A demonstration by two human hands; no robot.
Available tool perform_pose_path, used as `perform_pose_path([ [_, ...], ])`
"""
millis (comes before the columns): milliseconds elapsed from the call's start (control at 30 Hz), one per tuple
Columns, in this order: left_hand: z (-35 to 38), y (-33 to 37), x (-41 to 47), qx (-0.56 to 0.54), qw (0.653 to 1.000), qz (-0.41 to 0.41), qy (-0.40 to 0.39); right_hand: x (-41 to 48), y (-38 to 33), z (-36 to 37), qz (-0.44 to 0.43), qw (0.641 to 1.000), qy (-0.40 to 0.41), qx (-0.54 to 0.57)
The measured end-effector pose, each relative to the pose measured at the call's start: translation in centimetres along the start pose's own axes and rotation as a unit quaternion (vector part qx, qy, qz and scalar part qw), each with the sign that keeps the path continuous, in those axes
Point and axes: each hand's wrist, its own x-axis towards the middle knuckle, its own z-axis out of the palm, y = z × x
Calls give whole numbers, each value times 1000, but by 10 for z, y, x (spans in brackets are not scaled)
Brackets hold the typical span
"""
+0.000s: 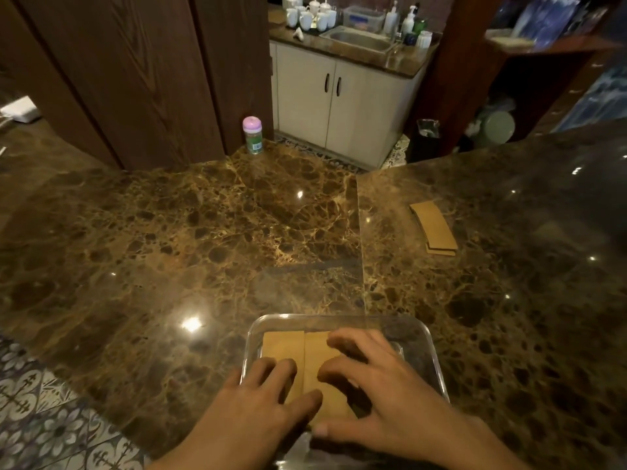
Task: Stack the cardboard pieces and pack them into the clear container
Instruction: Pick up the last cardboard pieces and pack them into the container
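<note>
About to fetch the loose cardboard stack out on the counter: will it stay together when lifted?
The stack is fanned, edges offset, so pieces will probably slide apart unless pinched. They lie flat and thin: likely light and fairly stiff. The counter looks glossy, so a push may skid them.

The counter (169, 232): brown veined marble, polished, glossy, with bright light reflections. The clear container (424, 337): transparent, smooth, shiny; glass or plastic cannot be told. The cardboard pieces (283, 344) inside it: tan, matt, smooth-faced. The loose cardboard stack (432, 225): same matt finish. The wall panels (135, 79): dark wood, visible grain. The sink (356, 40): dull metal.
</note>
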Motion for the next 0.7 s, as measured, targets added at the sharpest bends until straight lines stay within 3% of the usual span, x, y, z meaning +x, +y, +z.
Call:
perform_pose_path([
  [100,0,3,0,-26,1000,-5,-15,14,12,-39,56,973,197,105],
  [167,-10,0,5,-26,998,-12,-48,37,48,-74,113,934,328,86],
  [200,-13,-5,7,-45,998,-18,-41,52,72,-90,156,920,353,60],
  [300,-42,-6,16,-93,991,-55,-82,91,148,-130,310,892,327,-17],
  [400,-83,-7,37,-155,980,-75,-97,115,190,-150,394,873,285,-18],
  [467,-85,-20,46,-173,983,-35,-46,128,201,-152,427,865,262,-7],
  [500,-94,-21,55,-98,995,-3,-37,134,205,-153,441,860,256,-8],
  [567,-100,-27,69,-56,996,-28,-70,144,210,-152,461,851,253,-9],
  [633,-99,-30,81,-64,998,-9,-14,148,212,-153,476,842,252,-17],
  [700,-106,-30,95,-94,995,-16,-40,149,213,-156,485,834,261,-13],
])
